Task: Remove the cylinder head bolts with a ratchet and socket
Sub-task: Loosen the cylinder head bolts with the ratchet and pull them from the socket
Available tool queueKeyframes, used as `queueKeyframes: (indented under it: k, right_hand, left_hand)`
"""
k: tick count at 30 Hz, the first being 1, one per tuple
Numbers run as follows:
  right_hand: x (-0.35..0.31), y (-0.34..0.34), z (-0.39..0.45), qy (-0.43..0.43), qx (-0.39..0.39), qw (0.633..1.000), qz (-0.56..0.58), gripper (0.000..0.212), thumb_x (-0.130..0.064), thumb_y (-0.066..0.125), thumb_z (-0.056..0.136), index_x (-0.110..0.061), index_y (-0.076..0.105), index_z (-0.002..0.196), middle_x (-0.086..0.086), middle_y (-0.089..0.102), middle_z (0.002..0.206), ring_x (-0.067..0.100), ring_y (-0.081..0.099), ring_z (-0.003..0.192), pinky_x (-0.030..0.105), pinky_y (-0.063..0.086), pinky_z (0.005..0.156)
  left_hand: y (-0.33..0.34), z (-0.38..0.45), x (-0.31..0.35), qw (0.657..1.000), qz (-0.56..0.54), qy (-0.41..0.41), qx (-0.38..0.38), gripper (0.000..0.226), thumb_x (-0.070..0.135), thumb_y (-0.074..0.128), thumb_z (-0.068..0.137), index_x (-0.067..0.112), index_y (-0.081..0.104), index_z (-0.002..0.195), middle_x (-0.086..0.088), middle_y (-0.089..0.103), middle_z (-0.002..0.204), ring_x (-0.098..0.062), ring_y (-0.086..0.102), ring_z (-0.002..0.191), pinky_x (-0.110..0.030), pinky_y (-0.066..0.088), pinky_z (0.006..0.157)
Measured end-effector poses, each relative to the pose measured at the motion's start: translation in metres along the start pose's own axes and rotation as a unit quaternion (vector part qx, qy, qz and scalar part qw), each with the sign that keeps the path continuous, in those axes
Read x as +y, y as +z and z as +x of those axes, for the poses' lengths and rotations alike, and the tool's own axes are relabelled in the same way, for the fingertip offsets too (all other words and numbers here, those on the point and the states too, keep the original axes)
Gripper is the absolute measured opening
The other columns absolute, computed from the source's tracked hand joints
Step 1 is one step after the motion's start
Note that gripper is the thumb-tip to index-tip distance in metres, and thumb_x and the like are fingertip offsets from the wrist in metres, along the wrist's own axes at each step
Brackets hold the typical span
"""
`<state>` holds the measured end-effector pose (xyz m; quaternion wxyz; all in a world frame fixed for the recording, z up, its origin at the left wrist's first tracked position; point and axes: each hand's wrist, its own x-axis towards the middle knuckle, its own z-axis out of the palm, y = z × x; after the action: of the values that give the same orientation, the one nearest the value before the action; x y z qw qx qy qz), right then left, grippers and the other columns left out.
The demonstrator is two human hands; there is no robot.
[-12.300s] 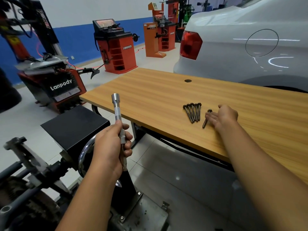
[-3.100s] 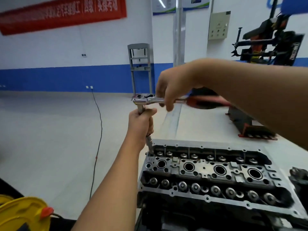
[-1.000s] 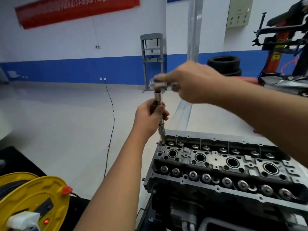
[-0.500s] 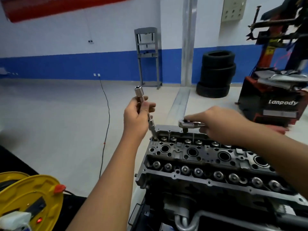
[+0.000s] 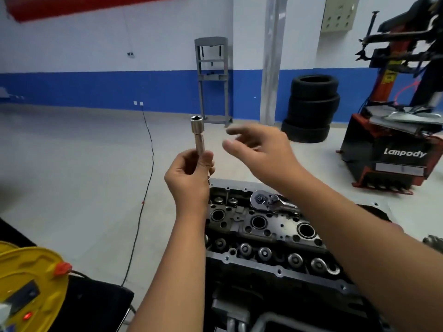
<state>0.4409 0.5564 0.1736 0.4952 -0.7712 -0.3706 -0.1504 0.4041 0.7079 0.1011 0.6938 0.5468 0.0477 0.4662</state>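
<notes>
Ratchet (image 5: 268,202) atop cylinder head (image 5: 261,236)

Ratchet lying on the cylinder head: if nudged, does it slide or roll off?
The ratchet lies flat on the uneven cylinder head, so it probably won't roll. Polished steel: likely slippery and dense. The right hand hovers open above it, not touching.

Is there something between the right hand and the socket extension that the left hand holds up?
Nothing visible. The right hand, fingers spread and holding nothing, is level with the socket extension in the left hand, with only open air between them. The ratchet lies lower, on the cylinder head.
</notes>
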Motion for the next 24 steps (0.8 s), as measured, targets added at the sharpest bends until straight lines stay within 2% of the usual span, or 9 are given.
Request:
queueKeyframes:
  k: [5, 7, 10, 13, 16, 17, 19, 21, 24]
  right_hand:
    - [-0.014, 0.073, 0.034, 0.076, 0.025, 0.949, 0.305, 0.006, -0.022, 0.080, 0.091, -0.020, 0.074, 0.092, 0.006, 0.077, 0.089, 0.024, 0.076, 0.089, 0.040, 0.065, 0.076]
    - [-0.007, 0.082, 0.037, 0.082, 0.027, 0.934, 0.346, 0.008, -0.020, 0.072, 0.097, -0.015, 0.071, 0.091, 0.008, 0.075, 0.086, 0.021, 0.073, 0.081, 0.034, 0.062, 0.070]
    - [-0.004, 0.088, 0.036, 0.099, 0.006, 0.923, 0.372, 0.021, -0.026, 0.058, 0.105, -0.012, 0.069, 0.095, 0.006, 0.071, 0.082, 0.014, 0.068, 0.072, 0.026, 0.055, 0.061]
    - [-0.002, 0.091, 0.028, 0.131, -0.036, 0.894, 0.427, 0.025, -0.029, 0.056, 0.106, -0.009, 0.071, 0.104, 0.010, 0.072, 0.090, 0.022, 0.071, 0.084, 0.041, 0.063, 0.077]
    - [0.002, 0.093, 0.020, 0.160, -0.032, 0.881, 0.444, 0.021, -0.022, 0.067, 0.099, -0.003, 0.071, 0.106, 0.018, 0.072, 0.104, 0.033, 0.070, 0.095, 0.059, 0.060, 0.088]
    - [0.004, 0.093, 0.020, 0.165, -0.027, 0.885, 0.434, 0.025, -0.021, 0.068, 0.098, 0.000, 0.070, 0.109, 0.019, 0.071, 0.105, 0.034, 0.069, 0.095, 0.058, 0.060, 0.087]
    - [0.004, 0.095, 0.021, 0.165, -0.030, 0.897, 0.410, 0.030, -0.025, 0.066, 0.100, 0.001, 0.070, 0.114, 0.012, 0.068, 0.099, 0.023, 0.068, 0.088, 0.042, 0.064, 0.073]
    - [0.002, 0.101, 0.022, 0.157, -0.045, 0.910, 0.380, 0.031, -0.029, 0.059, 0.104, -0.003, 0.071, 0.114, 0.000, 0.069, 0.097, 0.008, 0.065, 0.084, 0.025, 0.061, 0.068]
    - [-0.002, 0.111, 0.022, 0.152, -0.058, 0.910, 0.382, 0.032, -0.029, 0.052, 0.108, -0.003, 0.070, 0.111, -0.004, 0.072, 0.099, 0.004, 0.062, 0.078, 0.021, 0.057, 0.064]
  left_hand:
    - [-0.001, 0.000, 0.000, 0.999, 0.018, -0.020, -0.045, 0.032, 0.024, 0.047, 0.112, 0.020, 0.075, 0.096, 0.003, 0.075, 0.081, -0.015, 0.073, 0.077, -0.040, 0.065, 0.073]
    - [-0.004, 0.001, 0.003, 0.996, 0.051, -0.031, -0.064, 0.034, 0.015, 0.043, 0.113, 0.025, 0.073, 0.100, 0.008, 0.076, 0.082, -0.011, 0.072, 0.079, -0.034, 0.062, 0.072]
    - [-0.020, 0.015, 0.006, 0.988, 0.123, -0.039, -0.090, 0.032, 0.005, 0.053, 0.107, 0.030, 0.074, 0.105, 0.010, 0.079, 0.088, -0.016, 0.073, 0.086, -0.036, 0.063, 0.076]
    - [-0.029, 0.023, 0.009, 0.987, 0.124, -0.027, -0.099, 0.033, -0.001, 0.070, 0.096, 0.027, 0.073, 0.114, 0.010, 0.081, 0.099, -0.015, 0.078, 0.094, -0.033, 0.065, 0.081]
    - [-0.027, 0.019, 0.004, 0.988, 0.132, 0.008, -0.077, 0.021, 0.006, 0.076, 0.094, 0.025, 0.076, 0.101, 0.002, 0.080, 0.094, -0.020, 0.078, 0.087, -0.045, 0.066, 0.079]
    - [-0.027, 0.018, 0.000, 0.989, 0.130, 0.012, -0.074, 0.018, 0.009, 0.076, 0.095, 0.026, 0.076, 0.099, 0.000, 0.080, 0.094, -0.021, 0.079, 0.087, -0.046, 0.066, 0.078]
    - [-0.033, 0.018, -0.004, 0.990, 0.109, -0.008, -0.084, 0.010, 0.018, 0.070, 0.100, 0.025, 0.078, 0.100, -0.003, 0.080, 0.094, -0.022, 0.079, 0.088, -0.044, 0.066, 0.076]
    - [-0.037, 0.014, -0.007, 0.991, 0.069, -0.053, -0.100, 0.026, 0.028, 0.056, 0.107, 0.020, 0.079, 0.098, -0.007, 0.079, 0.092, -0.021, 0.077, 0.085, -0.040, 0.064, 0.070]
    - [-0.039, 0.011, -0.010, 0.990, 0.073, -0.055, -0.109, 0.035, 0.026, 0.043, 0.112, 0.016, 0.075, 0.104, -0.010, 0.078, 0.094, -0.019, 0.076, 0.083, -0.040, 0.064, 0.067]
